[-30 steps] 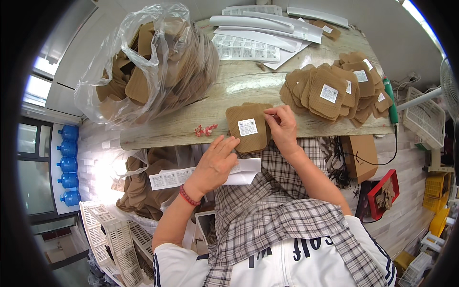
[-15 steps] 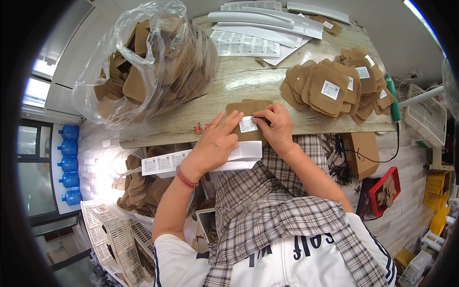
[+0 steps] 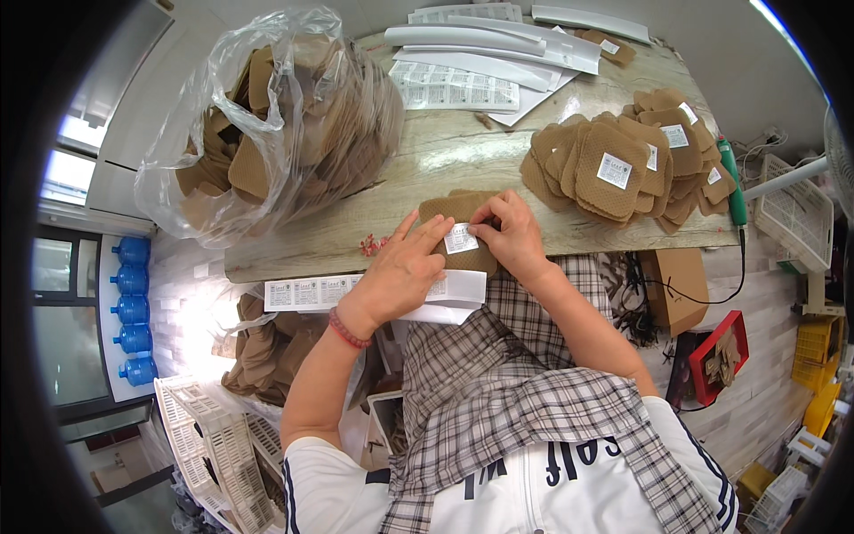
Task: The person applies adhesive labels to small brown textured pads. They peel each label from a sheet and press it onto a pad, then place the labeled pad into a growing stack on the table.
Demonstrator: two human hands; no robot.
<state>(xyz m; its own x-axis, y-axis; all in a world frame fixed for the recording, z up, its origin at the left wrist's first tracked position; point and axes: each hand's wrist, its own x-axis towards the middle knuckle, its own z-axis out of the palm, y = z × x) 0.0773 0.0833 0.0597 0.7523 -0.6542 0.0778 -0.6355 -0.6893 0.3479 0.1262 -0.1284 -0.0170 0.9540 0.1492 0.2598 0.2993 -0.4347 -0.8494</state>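
Observation:
A brown textured pad (image 3: 485, 258) with rounded corners lies near the table's front edge, over another brown pad. On it sits a small white printed label (image 3: 460, 238). My left hand (image 3: 402, 267) has its fingers stretched out over the pad's left side, fingertips beside the label. Under that hand a strip of white labels (image 3: 307, 293) runs along the table's front edge; its middle is hidden. My right hand (image 3: 511, 233) pinches the label's upper right corner between thumb and finger.
Labelled brown pads (image 3: 614, 169) are piled at the right, beside a green-handled tool (image 3: 733, 182) with a cord. A clear plastic bag (image 3: 311, 133) full of brown pads stands at the left. Label sheets (image 3: 454, 84) lie at the back. White plastic baskets (image 3: 205, 445) stand below left.
The view has shifted slightly. My right fingers stay at the label's corner, and my left fingers have shifted a little toward the label.

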